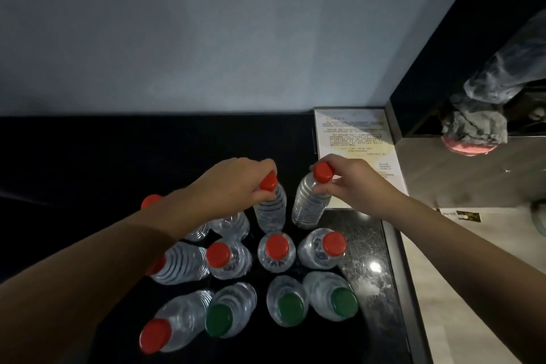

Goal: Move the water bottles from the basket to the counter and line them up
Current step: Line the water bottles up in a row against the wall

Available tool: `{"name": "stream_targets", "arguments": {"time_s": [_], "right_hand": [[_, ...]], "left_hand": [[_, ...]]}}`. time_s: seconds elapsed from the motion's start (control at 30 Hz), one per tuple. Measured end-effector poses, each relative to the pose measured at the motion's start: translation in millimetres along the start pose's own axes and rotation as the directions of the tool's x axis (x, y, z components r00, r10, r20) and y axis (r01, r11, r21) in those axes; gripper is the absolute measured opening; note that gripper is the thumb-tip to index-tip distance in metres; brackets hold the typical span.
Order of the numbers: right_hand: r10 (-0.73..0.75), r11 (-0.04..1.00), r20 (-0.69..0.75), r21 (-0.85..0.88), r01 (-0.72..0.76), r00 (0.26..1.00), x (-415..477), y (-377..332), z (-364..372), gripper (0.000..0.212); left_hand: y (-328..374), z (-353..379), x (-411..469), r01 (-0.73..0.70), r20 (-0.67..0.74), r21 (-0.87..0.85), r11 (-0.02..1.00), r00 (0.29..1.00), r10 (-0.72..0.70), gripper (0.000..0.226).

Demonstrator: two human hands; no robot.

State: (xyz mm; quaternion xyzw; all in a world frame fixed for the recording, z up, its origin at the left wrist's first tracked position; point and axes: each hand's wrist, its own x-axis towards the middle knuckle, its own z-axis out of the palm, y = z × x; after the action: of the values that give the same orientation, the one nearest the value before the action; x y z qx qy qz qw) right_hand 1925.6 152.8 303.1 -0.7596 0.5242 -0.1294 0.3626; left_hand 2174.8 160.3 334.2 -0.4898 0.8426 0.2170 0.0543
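Note:
Several clear water bottles with red or green caps stand in rows on the black counter (88,162). My left hand (236,180) grips the neck of a red-capped bottle (270,210) in the back row. My right hand (351,180) pinches the cap of another red-capped bottle (308,204) just to its right, which leans slightly. In the middle row stand red-capped bottles (276,251), and in the front row green-capped bottles (288,304) with one red-capped bottle (165,331) at the left. My left forearm hides parts of the bottles on the left. No basket is in view.
A printed paper sheet (354,133) lies at the counter's back right corner. The counter's right edge (393,260) drops to a light floor. A grey cloth bundle (478,115) hangs against the dark panel on the right. A pale wall rises behind the counter.

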Motion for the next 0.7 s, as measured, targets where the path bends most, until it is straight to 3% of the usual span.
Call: {"name": "stream_targets", "arguments": {"time_s": [0.27, 0.47, 0.7], "right_hand": [[0.001, 0.999, -0.119, -0.033, -0.005, 0.993, 61, -15, -30, 0.027], [0.023, 0.999, -0.238, -0.017, -0.028, 0.971, 122, -10, -41, 0.025], [0.078, 0.996, -0.292, -0.007, -0.084, 0.953, 163, 12, -43, 0.030]], "left_hand": [[-35, -45, 53, 0.033, -0.171, -0.136, 0.990, 0.984, -0.056, 0.027], [-61, -66, 112, 0.090, -0.261, -0.130, 0.987, 0.958, -0.121, 0.033], [-80, -68, 158, 0.094, -0.280, -0.127, 0.987, 0.952, -0.126, 0.034]]}}
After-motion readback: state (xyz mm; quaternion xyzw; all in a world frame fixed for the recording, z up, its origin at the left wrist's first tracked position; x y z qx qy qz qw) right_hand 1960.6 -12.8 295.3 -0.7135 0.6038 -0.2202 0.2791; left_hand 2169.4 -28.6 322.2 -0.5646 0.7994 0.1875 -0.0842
